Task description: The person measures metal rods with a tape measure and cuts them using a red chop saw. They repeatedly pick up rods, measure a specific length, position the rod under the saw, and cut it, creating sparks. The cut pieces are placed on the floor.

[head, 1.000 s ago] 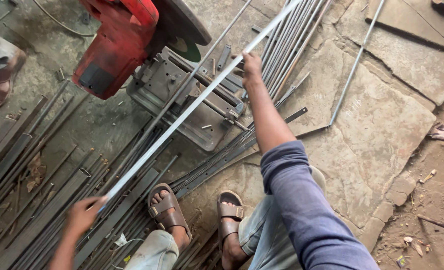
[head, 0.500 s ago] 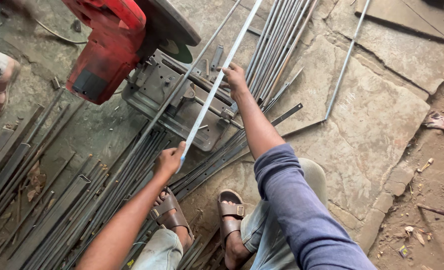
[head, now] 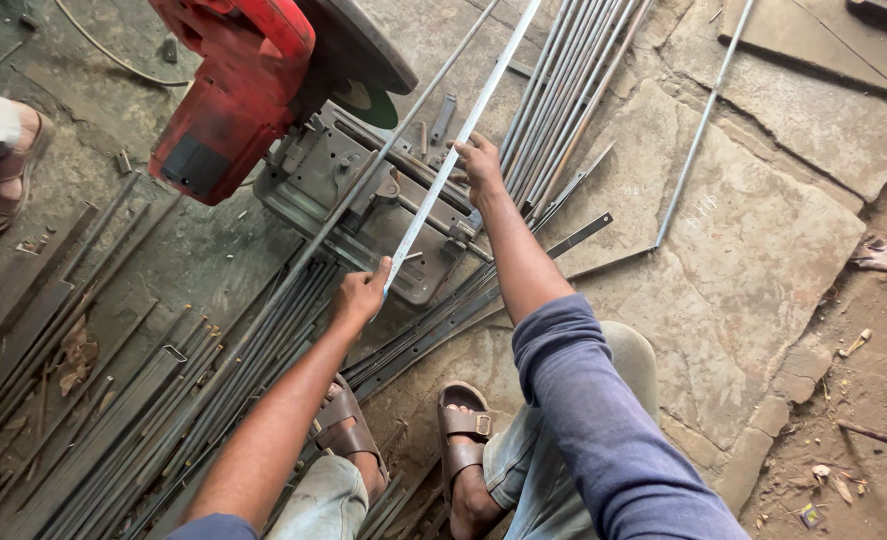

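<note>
The floor (head: 763,240) is rough stone slab, cracked and uneven, grey under a film of dust, giving way to bare reddish dirt along its right edge, where scraps and a crumpled bit of debris (head: 878,256) lie. The left half of the floor is darker and stained, and is covered with long steel bars (head: 153,400) laid in loose bundles that run diagonally toward the lower left corner. A second bundle of thin rods (head: 573,90) runs up to the top edge, and a single rod (head: 703,120) lies apart on the slabs to the right.

A red chop saw (head: 233,90) with a dark blade guard sits at the top left of the floor on its grey metal base and vise (head: 383,215). No readable labels or signs show; a dark panel marks the saw's red housing.

A long pale flat metal strip (head: 453,150) slants across the vise from the top edge down to the middle. The left hand (head: 360,295) has its grip clenched round the strip's lower end. The right hand (head: 480,165) rests farther up, its grip curled against the strip just above the vise.

The person's sandalled feet (head: 463,430) stand among the bars at the bottom edge. Another person's sandalled foot (head: 3,170) shows at the left edge.
</note>
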